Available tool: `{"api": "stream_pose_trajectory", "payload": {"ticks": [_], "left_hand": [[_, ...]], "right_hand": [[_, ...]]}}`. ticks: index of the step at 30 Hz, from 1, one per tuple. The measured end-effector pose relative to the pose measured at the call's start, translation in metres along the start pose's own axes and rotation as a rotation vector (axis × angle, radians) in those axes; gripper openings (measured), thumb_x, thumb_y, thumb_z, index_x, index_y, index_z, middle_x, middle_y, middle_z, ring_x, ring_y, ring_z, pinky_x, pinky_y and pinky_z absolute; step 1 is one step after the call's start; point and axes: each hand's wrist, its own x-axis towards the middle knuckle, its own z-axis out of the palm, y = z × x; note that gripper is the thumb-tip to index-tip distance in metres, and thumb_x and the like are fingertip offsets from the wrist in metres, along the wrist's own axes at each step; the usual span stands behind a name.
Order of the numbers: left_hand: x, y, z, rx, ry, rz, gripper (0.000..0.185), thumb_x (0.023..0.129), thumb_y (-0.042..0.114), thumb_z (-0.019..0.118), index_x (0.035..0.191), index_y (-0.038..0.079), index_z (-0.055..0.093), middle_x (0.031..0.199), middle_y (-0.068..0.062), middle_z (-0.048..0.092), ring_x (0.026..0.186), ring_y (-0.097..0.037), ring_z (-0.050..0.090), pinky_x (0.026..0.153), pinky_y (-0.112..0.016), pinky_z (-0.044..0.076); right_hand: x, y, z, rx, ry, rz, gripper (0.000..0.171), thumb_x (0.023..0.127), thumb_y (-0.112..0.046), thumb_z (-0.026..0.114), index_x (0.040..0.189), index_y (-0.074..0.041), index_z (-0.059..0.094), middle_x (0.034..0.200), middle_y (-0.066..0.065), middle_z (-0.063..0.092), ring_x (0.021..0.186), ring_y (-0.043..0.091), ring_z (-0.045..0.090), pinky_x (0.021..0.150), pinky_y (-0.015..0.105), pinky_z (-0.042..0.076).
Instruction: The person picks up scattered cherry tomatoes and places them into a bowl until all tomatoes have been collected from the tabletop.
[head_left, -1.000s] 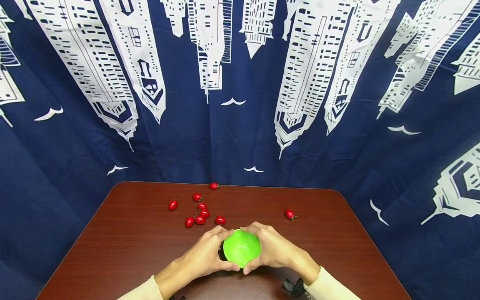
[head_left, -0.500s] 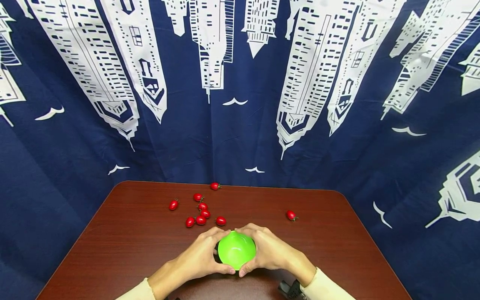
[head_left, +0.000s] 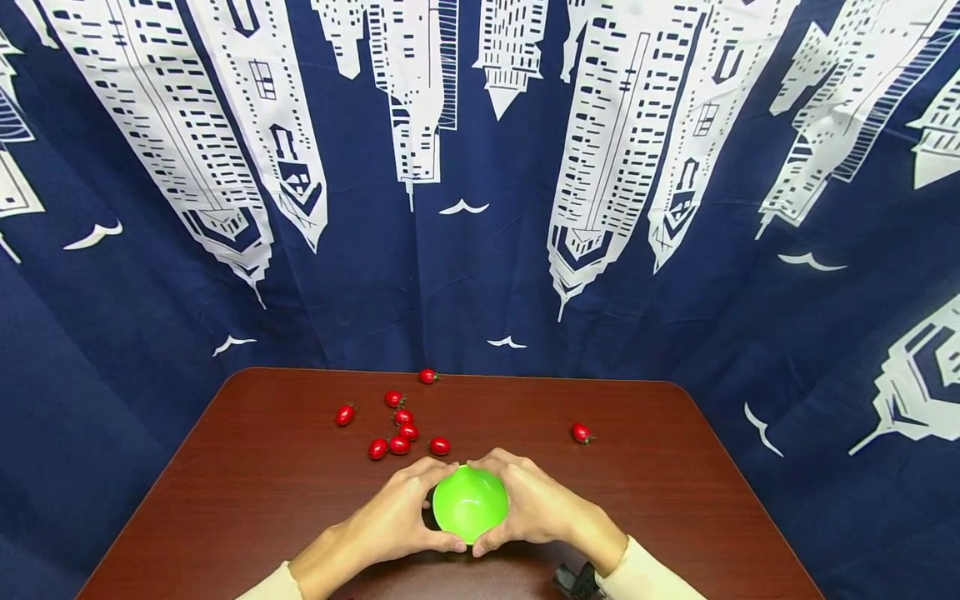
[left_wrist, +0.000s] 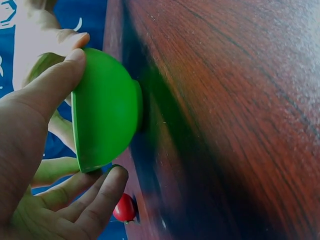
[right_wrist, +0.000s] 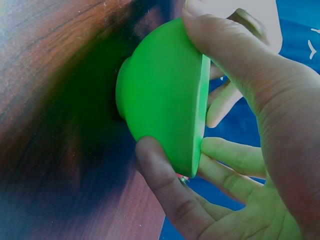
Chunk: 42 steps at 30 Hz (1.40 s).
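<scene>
A small bright green bowl [head_left: 470,505] stands upright between both hands, close over the brown table near its front. My left hand [head_left: 401,512] grips its left side, thumb at the near rim and fingers round the far side. On the other side my right hand [head_left: 531,502] holds it the same way, with the thumbs nearly meeting at the near edge. In the left wrist view the bowl [left_wrist: 105,110] shows its curved wall and foot just at the tabletop. The right wrist view has a fingertip pressed on the lower wall of the bowl [right_wrist: 162,95].
Several red cherry tomatoes [head_left: 399,444] lie scattered beyond the left hand. A lone cherry tomato [head_left: 581,433] lies farther right. The brown table [head_left: 645,467] ends at a dark blue curtain [head_left: 480,275] printed with white buildings. A dark strap device sits at the right wrist [head_left: 577,581].
Both hands have shifted slightly left and toward the person, carrying the green bowl with them. The grip is the same, and the tomatoes lie as before.
</scene>
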Motion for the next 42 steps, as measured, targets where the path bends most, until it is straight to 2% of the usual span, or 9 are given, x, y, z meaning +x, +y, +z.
{"api": "stream_pose_trajectory", "payload": {"ticks": [3,6,10,13,18,23,28,36,42], "left_hand": [[0.000,-0.001,-0.002,0.048,0.001,0.005,0.100,0.084,0.052,0.106,0.160,0.001,0.067,0.148,-0.002,0.074,0.128,-0.017,0.076,0.105,-0.031,0.068],[0.001,-0.002,-0.004,0.064,0.000,0.003,0.100,0.084,0.054,0.106,0.160,0.004,0.067,0.147,0.000,0.074,0.127,-0.015,0.075,0.106,-0.033,0.068],[0.000,-0.004,-0.008,0.060,0.010,0.008,0.099,0.085,0.057,0.104,0.161,0.005,0.067,0.143,0.001,0.076,0.122,-0.012,0.075,0.101,-0.031,0.068],[0.000,-0.007,-0.012,0.053,0.033,0.009,0.094,0.088,0.057,0.102,0.159,0.005,0.069,0.142,-0.001,0.077,0.118,-0.015,0.077,0.099,-0.033,0.069],[0.002,-0.016,-0.022,0.068,0.086,-0.032,0.082,0.094,0.055,0.098,0.156,0.009,0.072,0.143,-0.006,0.077,0.118,-0.026,0.080,0.099,-0.039,0.071],[0.005,-0.027,-0.032,0.109,0.154,-0.081,0.074,0.096,0.053,0.096,0.154,0.012,0.075,0.140,-0.003,0.079,0.117,-0.025,0.079,0.100,-0.040,0.070],[0.006,-0.038,-0.044,0.178,0.246,-0.124,0.068,0.095,0.047,0.099,0.151,0.013,0.078,0.139,0.001,0.080,0.114,-0.022,0.079,0.101,-0.040,0.070],[0.007,-0.062,-0.066,0.256,0.368,-0.100,0.060,0.094,0.033,0.101,0.144,0.006,0.081,0.134,-0.008,0.084,0.119,-0.031,0.082,0.104,-0.054,0.069],[0.007,-0.083,-0.083,0.285,0.391,-0.137,0.060,0.096,0.029,0.099,0.147,0.003,0.078,0.136,-0.016,0.082,0.124,-0.039,0.079,0.108,-0.061,0.067]], "right_hand": [[0.000,-0.001,0.001,-0.007,0.013,-0.010,0.105,0.071,-0.053,0.113,0.154,-0.005,0.071,0.143,0.000,0.076,0.126,0.012,0.075,0.109,0.031,0.066],[0.000,-0.001,0.001,0.002,0.021,-0.016,0.105,0.071,-0.050,0.114,0.154,-0.004,0.071,0.142,0.001,0.076,0.126,0.013,0.075,0.109,0.031,0.066],[-0.001,-0.001,0.002,0.014,0.028,-0.012,0.105,0.071,-0.047,0.114,0.155,-0.003,0.070,0.141,0.002,0.076,0.126,0.014,0.076,0.109,0.031,0.066],[-0.002,-0.001,0.003,0.015,0.033,-0.007,0.105,0.070,-0.047,0.114,0.155,-0.002,0.070,0.141,0.002,0.076,0.125,0.014,0.076,0.109,0.031,0.066],[-0.002,0.000,0.004,0.028,0.036,-0.005,0.106,0.071,-0.048,0.114,0.155,-0.003,0.070,0.142,0.001,0.076,0.125,0.014,0.076,0.109,0.032,0.066],[-0.002,0.002,0.004,0.037,0.032,0.009,0.106,0.070,-0.050,0.114,0.156,-0.006,0.070,0.143,-0.001,0.075,0.126,0.013,0.075,0.109,0.033,0.066],[-0.003,0.002,0.004,0.033,0.038,0.000,0.106,0.070,-0.050,0.114,0.156,-0.006,0.070,0.142,-0.001,0.075,0.127,0.014,0.076,0.110,0.033,0.066],[-0.004,0.000,0.004,0.008,0.046,0.008,0.106,0.070,-0.050,0.114,0.156,-0.006,0.070,0.141,-0.001,0.075,0.126,0.015,0.076,0.111,0.034,0.066],[-0.005,0.000,0.004,0.014,0.046,0.006,0.106,0.070,-0.050,0.114,0.156,-0.005,0.070,0.142,0.000,0.075,0.127,0.015,0.076,0.112,0.035,0.066]]}}
